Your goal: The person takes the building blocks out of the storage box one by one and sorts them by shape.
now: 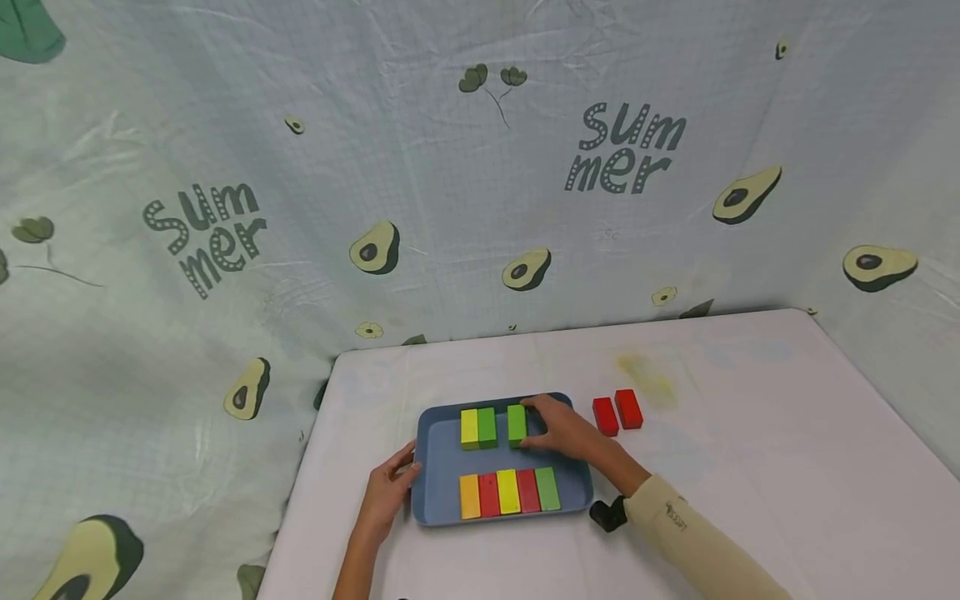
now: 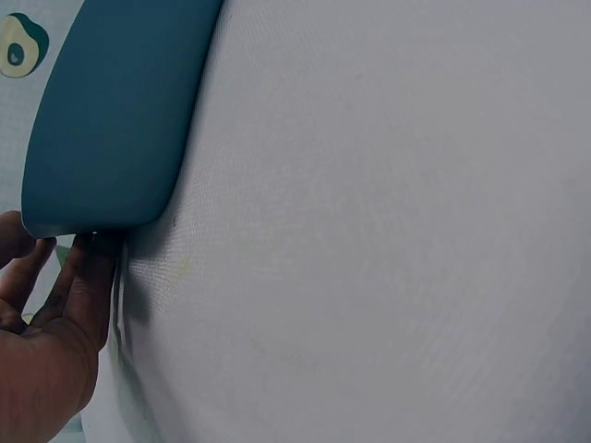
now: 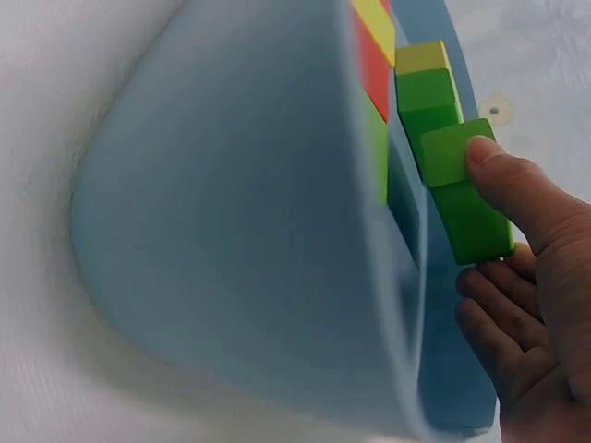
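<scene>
Two hands at rectangular blue plastic tray [image 1: 431, 467]: right hand [image 1: 564, 430] fingers clamped on green wooden block [image 1: 516, 423] inside; left hand [image 1: 388, 490] fingers straight, touching tray's left rim.

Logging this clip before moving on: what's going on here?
A person is setting coloured blocks in a blue tray on a white table. The right hand has its grip on a green block in the tray's far row, beside a yellow and a green one. The near row holds five blocks side by side. The left hand touches the tray's left edge. Two red blocks lie on the table to the right.
</scene>
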`<move>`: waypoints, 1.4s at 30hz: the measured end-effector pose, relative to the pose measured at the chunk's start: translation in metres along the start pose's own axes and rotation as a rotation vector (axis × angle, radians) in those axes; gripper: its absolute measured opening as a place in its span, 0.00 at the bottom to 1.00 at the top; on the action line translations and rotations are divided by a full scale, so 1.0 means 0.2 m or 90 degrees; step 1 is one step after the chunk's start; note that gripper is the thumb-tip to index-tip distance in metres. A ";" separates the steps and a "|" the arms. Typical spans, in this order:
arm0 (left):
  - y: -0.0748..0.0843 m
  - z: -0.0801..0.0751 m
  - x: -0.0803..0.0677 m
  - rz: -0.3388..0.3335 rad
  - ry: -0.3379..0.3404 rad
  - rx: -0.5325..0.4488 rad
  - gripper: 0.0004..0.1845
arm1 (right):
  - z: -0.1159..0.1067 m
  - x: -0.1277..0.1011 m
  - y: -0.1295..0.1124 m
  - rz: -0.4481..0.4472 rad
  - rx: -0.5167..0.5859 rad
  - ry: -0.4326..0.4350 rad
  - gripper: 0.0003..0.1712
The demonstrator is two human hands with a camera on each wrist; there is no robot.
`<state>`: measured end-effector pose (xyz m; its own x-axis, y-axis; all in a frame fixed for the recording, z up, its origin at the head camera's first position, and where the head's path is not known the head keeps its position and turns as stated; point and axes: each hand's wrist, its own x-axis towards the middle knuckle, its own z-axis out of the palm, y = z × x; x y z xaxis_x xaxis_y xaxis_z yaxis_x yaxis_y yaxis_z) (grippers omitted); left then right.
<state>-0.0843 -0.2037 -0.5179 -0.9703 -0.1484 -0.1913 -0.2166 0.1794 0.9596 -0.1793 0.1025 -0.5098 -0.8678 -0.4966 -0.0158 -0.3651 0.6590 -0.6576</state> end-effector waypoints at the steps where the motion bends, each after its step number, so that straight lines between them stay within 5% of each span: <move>1: 0.00 0.00 0.00 0.000 0.000 0.002 0.25 | 0.00 0.00 0.00 0.002 0.002 0.000 0.43; 42: 0.01 0.01 -0.01 -0.002 -0.007 0.005 0.25 | -0.19 -0.08 0.13 -0.022 0.025 0.045 0.41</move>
<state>-0.0828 -0.2017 -0.5155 -0.9707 -0.1380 -0.1970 -0.2208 0.1871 0.9572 -0.1884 0.1490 -0.4982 -0.8775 -0.4759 0.0597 -0.3825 0.6192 -0.6857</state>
